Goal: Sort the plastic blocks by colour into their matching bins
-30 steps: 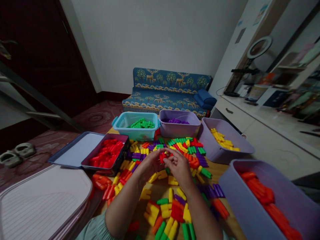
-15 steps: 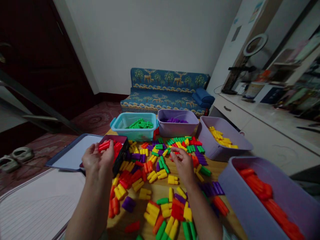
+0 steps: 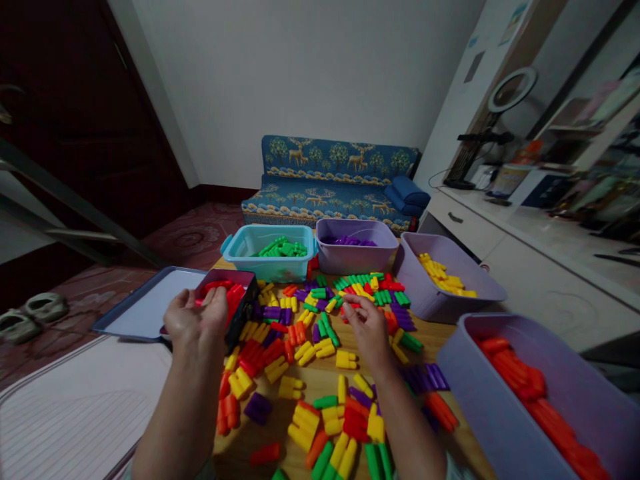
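My left hand (image 3: 196, 317) is turned palm up with its fingers apart, at the near side of a dark box (image 3: 249, 293) of red plastic blocks (image 3: 235, 293). No block shows on its palm. Above the scattered pieces at mid-table, my right hand (image 3: 367, 327) has its fingers curled and drawn together. Some red shows at its fingertips, but I cannot tell whether it is held or lies behind them. Yellow blocks (image 3: 346, 360), green blocks (image 3: 327, 328) and purple blocks (image 3: 258, 407) lie around and between both hands, many joined in twos or threes.
A turquoise bin (image 3: 265, 268) holds green blocks. Purple bins hold purple (image 3: 356, 259), yellow (image 3: 425, 303) and red (image 3: 465, 380) blocks. The box's blue-edged lid (image 3: 150, 303) and a lined notebook (image 3: 75, 413) lie left. A patterned sofa (image 3: 330, 190) stands behind the table.
The red block that lay in my left hand has left the palm, and the fingers have opened above the dark box. My right hand has barely moved.
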Action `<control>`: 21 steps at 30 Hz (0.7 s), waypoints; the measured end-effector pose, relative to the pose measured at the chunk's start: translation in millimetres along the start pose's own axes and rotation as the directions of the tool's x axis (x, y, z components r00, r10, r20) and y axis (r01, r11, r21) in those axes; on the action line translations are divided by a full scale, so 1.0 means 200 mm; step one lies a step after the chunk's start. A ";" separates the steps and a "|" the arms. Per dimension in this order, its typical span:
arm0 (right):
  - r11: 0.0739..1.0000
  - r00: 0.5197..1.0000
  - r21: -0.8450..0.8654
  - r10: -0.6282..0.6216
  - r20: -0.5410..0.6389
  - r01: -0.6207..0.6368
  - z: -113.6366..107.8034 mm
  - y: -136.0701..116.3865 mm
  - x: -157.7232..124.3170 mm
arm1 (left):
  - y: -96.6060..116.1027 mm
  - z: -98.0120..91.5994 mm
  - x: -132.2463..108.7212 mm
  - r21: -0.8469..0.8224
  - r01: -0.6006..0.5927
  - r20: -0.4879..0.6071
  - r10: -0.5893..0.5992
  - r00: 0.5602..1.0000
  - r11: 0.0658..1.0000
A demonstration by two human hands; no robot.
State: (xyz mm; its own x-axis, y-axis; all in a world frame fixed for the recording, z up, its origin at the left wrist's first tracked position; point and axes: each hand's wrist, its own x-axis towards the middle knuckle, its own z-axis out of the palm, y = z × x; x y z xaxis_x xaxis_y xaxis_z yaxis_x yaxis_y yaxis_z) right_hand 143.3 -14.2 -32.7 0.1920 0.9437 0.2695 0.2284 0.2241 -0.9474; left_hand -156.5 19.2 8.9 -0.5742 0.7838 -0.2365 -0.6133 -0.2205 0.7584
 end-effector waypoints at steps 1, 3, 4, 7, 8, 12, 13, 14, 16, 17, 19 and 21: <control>0.999 1.000 -0.036 -0.016 0.020 0.017 0.01 0.00 0.00 | 0.00 0.04 -0.04 -0.014 0.037 0.004 -0.037 0.999 0.999; 0.994 0.995 -0.099 -0.047 0.084 0.055 0.02 0.01 -0.01 | -0.02 0.11 -0.12 0.099 -0.022 0.207 0.001 0.978 0.995; 0.990 0.990 -0.121 -0.061 0.124 0.076 0.03 0.02 -0.01 | -0.04 0.14 -0.16 0.212 -0.099 0.351 0.018 0.936 0.972; 0.979 0.970 -0.159 -0.092 0.225 0.129 0.05 0.03 -0.02 | -0.12 0.18 -0.25 0.586 -0.393 0.687 -0.178 0.705 0.708; 0.976 0.965 -0.168 -0.095 0.246 0.139 0.06 0.03 -0.03 | -0.15 0.17 -0.27 0.650 -0.509 0.730 -0.279 0.624 0.565; 0.975 0.963 -0.189 -0.069 0.261 0.121 0.06 0.04 -0.03 | -0.30 0.12 -0.28 0.530 -0.842 0.758 -0.503 0.415 0.103; 0.975 0.964 -0.192 -0.063 0.258 0.115 0.05 0.04 -0.02 | -0.33 0.11 -0.28 0.489 -0.870 0.757 -0.524 0.391 0.057; 0.975 0.965 -0.193 -0.060 0.255 0.111 0.05 0.04 -0.02 | -0.36 0.10 -0.27 0.466 -0.884 0.755 -0.535 0.378 0.033; 0.977 0.966 -0.186 -0.058 0.252 0.108 0.04 0.04 -0.02 | -0.39 0.10 -0.26 0.461 -0.887 0.752 -0.535 0.385 0.010; 0.977 0.965 -0.183 -0.057 0.255 0.106 0.04 0.04 -0.02 | -0.40 0.10 -0.25 0.475 -0.880 0.756 -0.514 0.406 0.003; 0.978 0.963 -0.183 -0.048 0.265 0.099 0.04 0.04 -0.02 | -0.41 0.11 -0.25 0.519 -0.855 0.772 -0.436 0.462 0.012; 0.980 0.963 -0.181 -0.034 0.269 0.085 0.05 0.04 -0.02 | -0.40 0.13 -0.25 0.570 -0.817 0.789 -0.338 0.512 0.093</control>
State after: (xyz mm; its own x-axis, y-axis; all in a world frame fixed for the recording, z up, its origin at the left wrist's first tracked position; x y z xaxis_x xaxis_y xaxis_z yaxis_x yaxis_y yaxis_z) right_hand 135.0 -13.9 -43.9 -0.0796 0.9663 0.2450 0.4126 0.2556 -0.8743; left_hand -64.8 13.0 -24.1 0.3415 0.9344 0.1017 0.7210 -0.3299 0.6094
